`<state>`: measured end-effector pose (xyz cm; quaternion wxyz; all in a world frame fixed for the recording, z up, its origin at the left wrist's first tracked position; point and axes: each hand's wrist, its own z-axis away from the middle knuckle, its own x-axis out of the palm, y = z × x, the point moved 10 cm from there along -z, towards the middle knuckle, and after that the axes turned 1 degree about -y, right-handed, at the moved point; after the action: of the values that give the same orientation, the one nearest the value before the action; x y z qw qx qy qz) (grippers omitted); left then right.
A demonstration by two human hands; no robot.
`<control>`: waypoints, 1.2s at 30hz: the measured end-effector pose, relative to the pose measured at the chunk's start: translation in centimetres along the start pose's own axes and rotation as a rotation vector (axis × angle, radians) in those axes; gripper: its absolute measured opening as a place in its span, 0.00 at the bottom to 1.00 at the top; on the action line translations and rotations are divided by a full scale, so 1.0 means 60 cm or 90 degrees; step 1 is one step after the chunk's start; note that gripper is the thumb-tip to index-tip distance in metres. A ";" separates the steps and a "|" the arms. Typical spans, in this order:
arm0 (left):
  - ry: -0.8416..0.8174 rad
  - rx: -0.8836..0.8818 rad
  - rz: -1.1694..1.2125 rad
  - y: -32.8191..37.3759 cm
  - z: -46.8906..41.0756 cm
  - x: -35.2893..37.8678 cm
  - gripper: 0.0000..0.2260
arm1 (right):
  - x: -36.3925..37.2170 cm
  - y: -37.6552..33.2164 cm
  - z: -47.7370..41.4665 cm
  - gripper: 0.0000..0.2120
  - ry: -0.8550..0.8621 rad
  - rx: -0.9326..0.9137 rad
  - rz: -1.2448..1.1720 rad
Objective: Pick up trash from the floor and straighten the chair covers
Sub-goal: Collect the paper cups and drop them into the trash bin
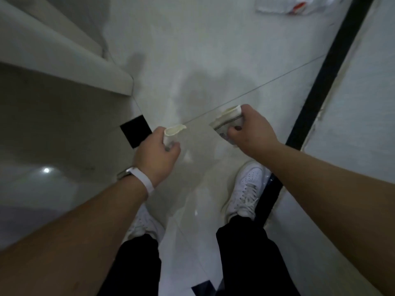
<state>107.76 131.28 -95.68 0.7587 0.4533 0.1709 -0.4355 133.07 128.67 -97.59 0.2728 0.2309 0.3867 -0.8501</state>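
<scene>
While both arms reach down over the glossy floor (192,50), the left hand (157,154) at frame centre has its fingers curled tight around a small crumpled paper cup (173,132), and the right hand (253,129) just right of centre is clenched on a squashed bit of paper trash (227,120). More trash, a clear wrapper (284,5), lies on the floor at the upper right. White-covered chairs (53,67) fill the upper left, white sneakers (245,189) below
</scene>
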 end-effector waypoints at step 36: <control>0.282 0.237 0.201 0.572 0.548 -0.875 0.06 | -0.656 -0.754 0.614 0.06 0.185 -0.234 -0.013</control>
<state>101.80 137.54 -25.36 0.6654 0.6890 0.1763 -0.2270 126.61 136.03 -27.91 0.2432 0.2930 0.5727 -0.7260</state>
